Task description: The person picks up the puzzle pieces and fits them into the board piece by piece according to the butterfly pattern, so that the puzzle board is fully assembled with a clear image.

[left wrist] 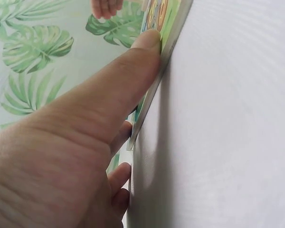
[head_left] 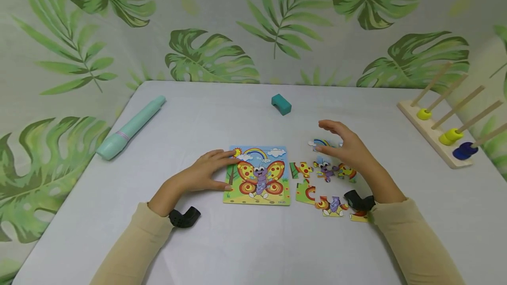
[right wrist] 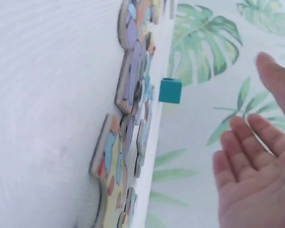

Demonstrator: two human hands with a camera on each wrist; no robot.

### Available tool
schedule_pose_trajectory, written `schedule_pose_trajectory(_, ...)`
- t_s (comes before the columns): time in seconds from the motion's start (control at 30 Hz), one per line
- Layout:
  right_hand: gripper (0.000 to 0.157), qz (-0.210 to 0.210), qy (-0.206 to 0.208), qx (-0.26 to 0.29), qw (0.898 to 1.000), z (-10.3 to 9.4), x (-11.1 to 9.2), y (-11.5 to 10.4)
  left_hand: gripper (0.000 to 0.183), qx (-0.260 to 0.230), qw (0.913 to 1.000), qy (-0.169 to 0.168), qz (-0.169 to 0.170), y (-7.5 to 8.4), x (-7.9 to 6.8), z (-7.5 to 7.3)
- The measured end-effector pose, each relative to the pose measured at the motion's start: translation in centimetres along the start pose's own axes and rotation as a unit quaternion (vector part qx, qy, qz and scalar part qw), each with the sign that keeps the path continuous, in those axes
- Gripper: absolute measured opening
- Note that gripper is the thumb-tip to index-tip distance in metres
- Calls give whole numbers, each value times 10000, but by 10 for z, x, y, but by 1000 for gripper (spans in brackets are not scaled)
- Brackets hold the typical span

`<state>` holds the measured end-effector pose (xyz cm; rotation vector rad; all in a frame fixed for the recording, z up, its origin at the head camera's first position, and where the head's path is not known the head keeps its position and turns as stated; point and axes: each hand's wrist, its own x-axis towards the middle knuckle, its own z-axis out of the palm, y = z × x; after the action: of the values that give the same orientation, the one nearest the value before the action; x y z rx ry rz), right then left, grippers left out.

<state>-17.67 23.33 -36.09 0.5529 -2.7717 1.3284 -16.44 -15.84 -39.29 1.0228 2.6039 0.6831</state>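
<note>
A square butterfly picture board (head_left: 259, 197) lies flat on the white table. My left hand (head_left: 203, 171) rests at its left side, fingers on the upper left corner and thumb on the lower left edge. The left wrist view shows the thumb (left wrist: 118, 78) lying over the board's rim. To the right of the board are several loose jigsaw pieces, among them a purple butterfly-face piece (head_left: 325, 169) and a green-and-red piece (head_left: 306, 192). Above them hovers my right hand (head_left: 348, 146), thumb and fingers spread apart with nothing between. In the right wrist view, a yellow spotted piece (right wrist: 113, 175) stays apart from the hand.
A teal arched block (head_left: 282, 105) sits at the back middle. On the left lies a mint-green tapered cylinder (head_left: 134, 126). A wooden peg stand (head_left: 429, 133) with yellow and dark blue beads is at the right. Leaf-patterned cloth (head_left: 214, 56) hangs behind the table.
</note>
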Motion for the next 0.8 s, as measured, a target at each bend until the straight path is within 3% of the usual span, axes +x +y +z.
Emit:
schedule_pose_trajectory(0.2, 64, 289, -49, 20, 9996, 0, -2, 14, 71, -34, 10000, -5, -51, 0, -2, 0)
schedule_pose_trajectory(0.47, 64, 360, -196, -314, 9987, -1, -4, 32, 71, -80, 9999, 31, -57, 1, -3, 0)
schedule_pose_trajectory(0.8, 65, 722, -602, -470, 9945, -2, -6, 41, 72, -152, 9997, 20, -181, -4, -1, 5)
